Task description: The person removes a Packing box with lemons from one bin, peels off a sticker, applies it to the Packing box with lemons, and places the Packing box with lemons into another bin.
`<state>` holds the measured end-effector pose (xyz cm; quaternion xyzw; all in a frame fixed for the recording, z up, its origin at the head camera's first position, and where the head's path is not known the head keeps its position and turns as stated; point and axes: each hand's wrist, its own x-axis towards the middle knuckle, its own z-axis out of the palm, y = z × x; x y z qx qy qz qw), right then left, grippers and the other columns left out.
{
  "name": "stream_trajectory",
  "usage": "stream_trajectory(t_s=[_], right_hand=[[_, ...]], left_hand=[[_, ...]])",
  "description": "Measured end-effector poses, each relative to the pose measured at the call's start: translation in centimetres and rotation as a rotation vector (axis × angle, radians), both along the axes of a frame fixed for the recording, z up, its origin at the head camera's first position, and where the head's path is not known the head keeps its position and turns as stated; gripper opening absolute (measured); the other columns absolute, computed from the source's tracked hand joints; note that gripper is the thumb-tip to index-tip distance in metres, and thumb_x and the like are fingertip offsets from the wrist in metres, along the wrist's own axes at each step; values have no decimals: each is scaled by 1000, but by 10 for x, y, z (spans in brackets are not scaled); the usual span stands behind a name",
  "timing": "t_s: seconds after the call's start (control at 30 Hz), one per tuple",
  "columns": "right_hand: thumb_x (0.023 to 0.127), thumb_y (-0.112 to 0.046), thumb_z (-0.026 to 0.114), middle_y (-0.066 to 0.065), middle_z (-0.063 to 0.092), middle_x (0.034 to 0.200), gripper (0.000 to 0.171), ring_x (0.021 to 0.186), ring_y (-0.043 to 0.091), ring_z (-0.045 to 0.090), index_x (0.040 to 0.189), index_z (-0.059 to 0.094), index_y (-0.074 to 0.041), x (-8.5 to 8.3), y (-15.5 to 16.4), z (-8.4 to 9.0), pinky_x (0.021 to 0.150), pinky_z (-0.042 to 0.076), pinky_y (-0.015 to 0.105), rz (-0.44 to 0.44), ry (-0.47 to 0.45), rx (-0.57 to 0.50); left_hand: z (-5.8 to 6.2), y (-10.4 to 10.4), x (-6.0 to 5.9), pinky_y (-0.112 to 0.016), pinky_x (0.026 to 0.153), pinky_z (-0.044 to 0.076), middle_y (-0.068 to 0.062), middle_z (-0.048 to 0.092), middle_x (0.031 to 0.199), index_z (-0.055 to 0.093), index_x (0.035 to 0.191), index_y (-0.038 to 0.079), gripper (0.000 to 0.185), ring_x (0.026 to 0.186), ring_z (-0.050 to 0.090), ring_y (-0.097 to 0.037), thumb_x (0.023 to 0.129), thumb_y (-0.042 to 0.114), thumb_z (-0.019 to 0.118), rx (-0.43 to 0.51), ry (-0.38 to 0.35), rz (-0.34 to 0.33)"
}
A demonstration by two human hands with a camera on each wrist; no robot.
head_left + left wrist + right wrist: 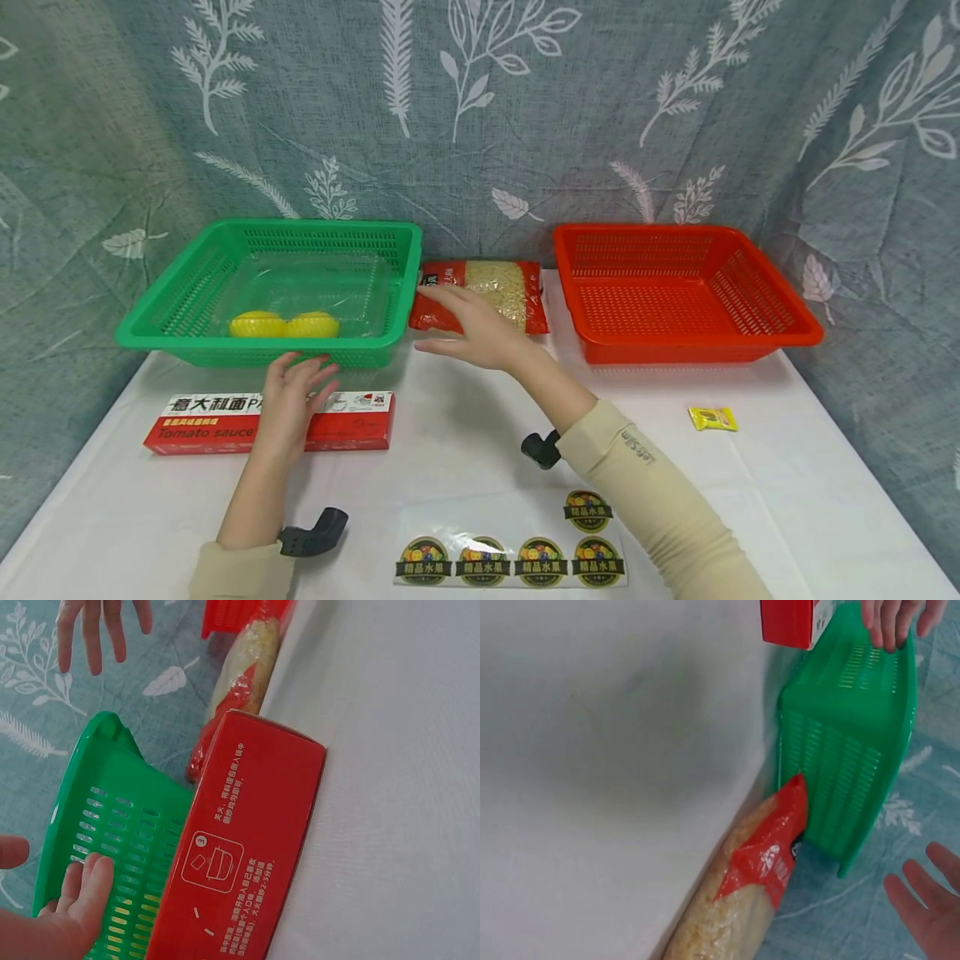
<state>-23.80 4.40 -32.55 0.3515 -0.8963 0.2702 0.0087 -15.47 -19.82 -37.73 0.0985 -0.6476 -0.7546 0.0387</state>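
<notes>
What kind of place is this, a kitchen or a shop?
Probably neither: it looks like a staged sorting table. A leaf-print cloth backdrop hangs behind a white-covered table holding a green basket, red basket and packaged food.

Red tomato-sauce pasta box (270, 421) lies flat before green basket (270, 287).

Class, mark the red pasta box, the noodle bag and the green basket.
red pasta box (352, 421), head view, front face.
noodle bag (502, 287), head view, clear middle.
green basket (255, 335), head view, front rim.
</notes>
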Motion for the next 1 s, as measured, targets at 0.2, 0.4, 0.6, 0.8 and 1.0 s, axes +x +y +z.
stream_trajectory(t_s=[0.2, 0.4, 0.6, 0.8, 1.0], right_hand=[[83, -41, 64, 4, 38, 140, 68, 129, 20, 33, 139, 38, -15, -1, -5, -2, 102, 33, 39, 5, -7, -40], [83, -37, 66, 5, 43, 135, 64, 124, 19, 39, 137, 41, -12, -3, -10, -5, 100, 36, 36, 3, 9, -81], [84, -37, 65, 5, 43, 137, 63, 128, 20, 36, 138, 40, -13, -4, -15, -8, 103, 33, 35, -12, -24, -91], [84, -34, 65, 4, 45, 136, 62, 126, 19, 38, 137, 42, -11, -7, -18, -11, 101, 35, 32, -18, -23, -111], [84, -33, 65, 4, 45, 135, 61, 125, 17, 39, 136, 43, -10, -7, -25, -15, 99, 37, 29, -10, -57, -139]], left_hand=[[3, -1, -4, -22, 89, 44, -3, 36, 119, 3, 140, 7, 56, 112, 47, -16, 98, 18, 39, 147, -19, 68], [3, -3, -6, -26, 89, 45, -2, 34, 118, -3, 139, 9, 63, 118, 42, -19, 97, 19, 42, 218, -4, 45], [3, -4, -11, -28, 92, 43, -1, 27, 123, -6, 137, 14, 64, 122, 37, -20, 97, 22, 42, 289, 0, 73], [1, -1, -18, -28, 86, 47, -2, 27, 120, -2, 136, 17, 67, 112, 40, -17, 94, 17, 50, 434, 44, 166], [-3, 2, -23, -28, 81, 50, -3, 31, 112, 5, 131, 18, 64, 103, 43, -15, 90, 12, 55, 499, 78, 238]])
